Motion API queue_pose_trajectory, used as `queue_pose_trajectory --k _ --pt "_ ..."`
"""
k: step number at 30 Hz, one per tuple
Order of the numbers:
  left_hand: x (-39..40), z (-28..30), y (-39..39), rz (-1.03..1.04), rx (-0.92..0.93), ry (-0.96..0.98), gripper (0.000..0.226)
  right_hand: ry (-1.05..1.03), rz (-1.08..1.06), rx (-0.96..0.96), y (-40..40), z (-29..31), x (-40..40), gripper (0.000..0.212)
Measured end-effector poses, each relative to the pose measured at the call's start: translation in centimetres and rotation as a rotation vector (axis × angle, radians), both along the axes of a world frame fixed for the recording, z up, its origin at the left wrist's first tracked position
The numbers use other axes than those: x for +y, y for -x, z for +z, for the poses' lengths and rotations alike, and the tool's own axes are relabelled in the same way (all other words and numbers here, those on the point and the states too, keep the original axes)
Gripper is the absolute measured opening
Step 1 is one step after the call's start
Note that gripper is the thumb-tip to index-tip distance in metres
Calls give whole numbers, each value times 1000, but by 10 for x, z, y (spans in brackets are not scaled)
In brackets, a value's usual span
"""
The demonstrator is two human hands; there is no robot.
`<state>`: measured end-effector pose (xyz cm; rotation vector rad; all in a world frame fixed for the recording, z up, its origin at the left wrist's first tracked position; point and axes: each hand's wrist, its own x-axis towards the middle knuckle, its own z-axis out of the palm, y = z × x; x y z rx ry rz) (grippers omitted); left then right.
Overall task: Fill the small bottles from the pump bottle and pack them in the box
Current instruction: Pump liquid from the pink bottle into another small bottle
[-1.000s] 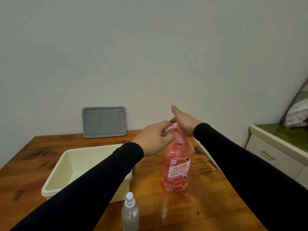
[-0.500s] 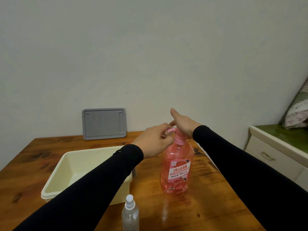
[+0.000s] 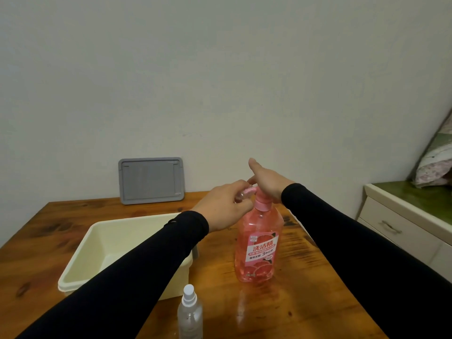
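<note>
A pink pump bottle [image 3: 259, 250] stands upright on the wooden table [image 3: 305, 302]. My right hand [image 3: 266, 182] lies flat on its pump head, fingers straight. My left hand [image 3: 225, 211] holds a small clear bottle [image 3: 241, 195] up at the pump's nozzle; most of that bottle is hidden in my fingers. A second small clear spray bottle [image 3: 189, 311] with a white cap stands near the table's front edge. The cream plastic box [image 3: 80, 250] sits open to the left, partly under my left forearm.
A grey lid [image 3: 151, 179] leans on the wall at the back of the table. A white cabinet [image 3: 403, 223] with a drawer handle stands to the right, with a patterned pillow [image 3: 435, 162] on top.
The view has shifted slightly. Both hands stay at the pump head, the right hand a touch lower than a second ago.
</note>
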<state>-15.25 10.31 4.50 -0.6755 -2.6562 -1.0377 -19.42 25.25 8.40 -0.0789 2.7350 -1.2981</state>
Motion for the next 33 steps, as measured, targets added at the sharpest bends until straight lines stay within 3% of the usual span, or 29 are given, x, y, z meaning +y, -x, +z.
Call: queue_pose_trajectory --k 33 --pt "-2 4 -3 -1 -44 -27 32 7 8 14 0 3 1 81"
